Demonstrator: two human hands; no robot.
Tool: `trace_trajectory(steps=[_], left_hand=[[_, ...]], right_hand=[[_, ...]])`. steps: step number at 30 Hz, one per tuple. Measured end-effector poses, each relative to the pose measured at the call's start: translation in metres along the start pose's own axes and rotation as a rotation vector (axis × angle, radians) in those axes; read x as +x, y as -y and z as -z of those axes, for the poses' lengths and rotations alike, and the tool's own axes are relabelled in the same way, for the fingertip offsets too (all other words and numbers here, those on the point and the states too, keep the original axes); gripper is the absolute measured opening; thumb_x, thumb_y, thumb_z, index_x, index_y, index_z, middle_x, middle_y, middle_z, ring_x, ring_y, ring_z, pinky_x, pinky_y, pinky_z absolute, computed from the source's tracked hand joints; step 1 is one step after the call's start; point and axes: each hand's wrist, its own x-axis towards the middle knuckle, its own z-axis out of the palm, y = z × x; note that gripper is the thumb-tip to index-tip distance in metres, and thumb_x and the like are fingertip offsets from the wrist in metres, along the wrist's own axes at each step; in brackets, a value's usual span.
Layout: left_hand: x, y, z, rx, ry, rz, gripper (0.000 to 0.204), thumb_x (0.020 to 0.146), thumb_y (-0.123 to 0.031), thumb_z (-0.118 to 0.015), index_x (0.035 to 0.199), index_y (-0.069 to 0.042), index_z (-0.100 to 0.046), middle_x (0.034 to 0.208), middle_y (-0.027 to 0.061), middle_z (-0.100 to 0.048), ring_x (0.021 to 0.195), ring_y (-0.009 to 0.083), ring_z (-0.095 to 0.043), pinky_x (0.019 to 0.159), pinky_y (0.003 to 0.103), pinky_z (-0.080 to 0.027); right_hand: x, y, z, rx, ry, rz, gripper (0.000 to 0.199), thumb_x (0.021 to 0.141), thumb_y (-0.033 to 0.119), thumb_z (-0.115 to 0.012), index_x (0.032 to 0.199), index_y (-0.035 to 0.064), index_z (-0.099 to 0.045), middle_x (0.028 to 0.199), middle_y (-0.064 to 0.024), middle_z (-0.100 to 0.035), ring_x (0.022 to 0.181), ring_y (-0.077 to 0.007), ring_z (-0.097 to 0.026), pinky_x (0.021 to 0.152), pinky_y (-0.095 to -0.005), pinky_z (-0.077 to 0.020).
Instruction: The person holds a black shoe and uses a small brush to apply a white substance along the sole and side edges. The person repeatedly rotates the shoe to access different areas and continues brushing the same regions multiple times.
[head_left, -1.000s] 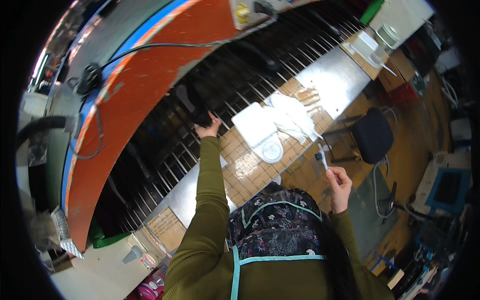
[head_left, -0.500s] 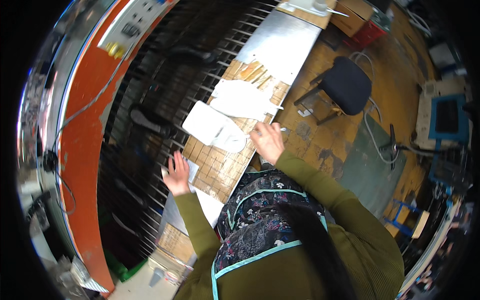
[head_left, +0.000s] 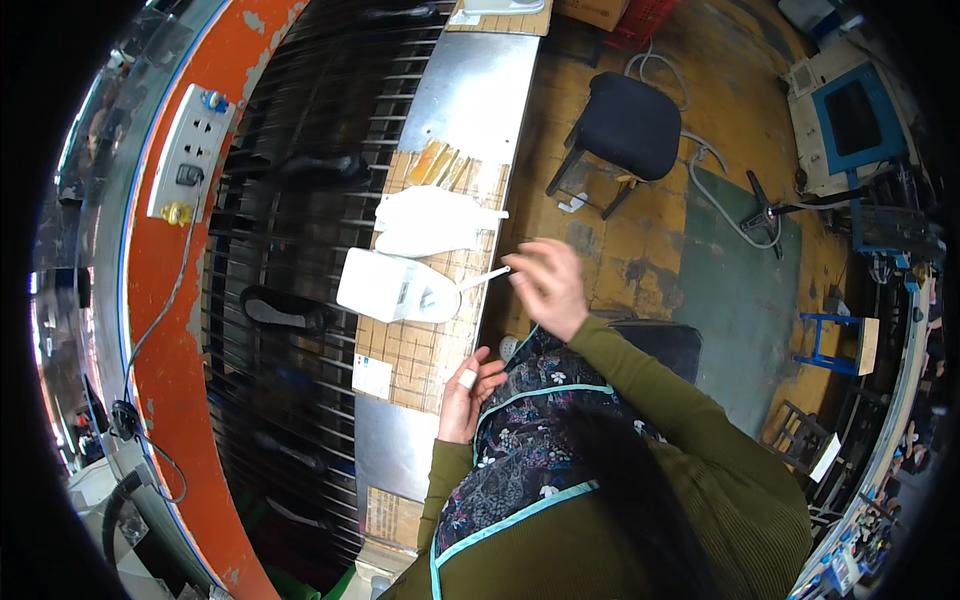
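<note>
- Head view: right hand (head_left: 547,285) pinches a thin white stick (head_left: 484,276) over the white box (head_left: 393,287) on the surface (head_left: 405,362).
- Left hand (head_left: 465,392) grips a small white piece (head_left: 467,379).

Your left hand (head_left: 468,392): raised close to chest, fingers curled in a pinch | your right hand (head_left: 548,285): extended forward, fingertips pinched together, elbow bent

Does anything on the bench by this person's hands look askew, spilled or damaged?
Nothing spilled or broken shows. The right hand holds a thin white stick toward a white box; the left hand grips a small white piece. A white bag lies crumpled beside the box.
</note>
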Motion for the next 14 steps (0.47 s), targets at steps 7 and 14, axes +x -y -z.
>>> trace_trajectory(steps=[7, 14], left_hand=[[0.059, 0.01, -0.025, 0.371, 0.009, 0.025, 0.043, 0.098, -0.025, -0.053, 0.129, 0.005, -0.053, 0.116, 0.0103, -0.063, 0.099, 0.0146, -0.06, 0.091, 0.026, -0.046], [0.199, 0.049, -0.063, 1.045, -0.144, -0.037, 0.059, 0.086, -0.047, -0.064, 0.126, -0.003, -0.058, 0.126, 0.022, -0.058, 0.124, 0.0341, -0.05, 0.107, 0.035, -0.035]], right_hand=[[-0.055, -0.191, 0.049, 0.333, -0.244, -1.047, 0.029, 0.09, 0.012, -0.055, 0.114, -0.0026, -0.062, 0.105, -0.0104, -0.064, 0.101, -0.0211, -0.058, 0.094, -0.0307, -0.0423], [-0.049, -0.394, 0.007, 0.44, 0.071, -1.323, 0.019, 0.079, 0.01, -0.062, 0.094, 0.0047, -0.072, 0.083, -0.0109, -0.069, 0.085, -0.0184, -0.065, 0.075, -0.0278, -0.0502]])
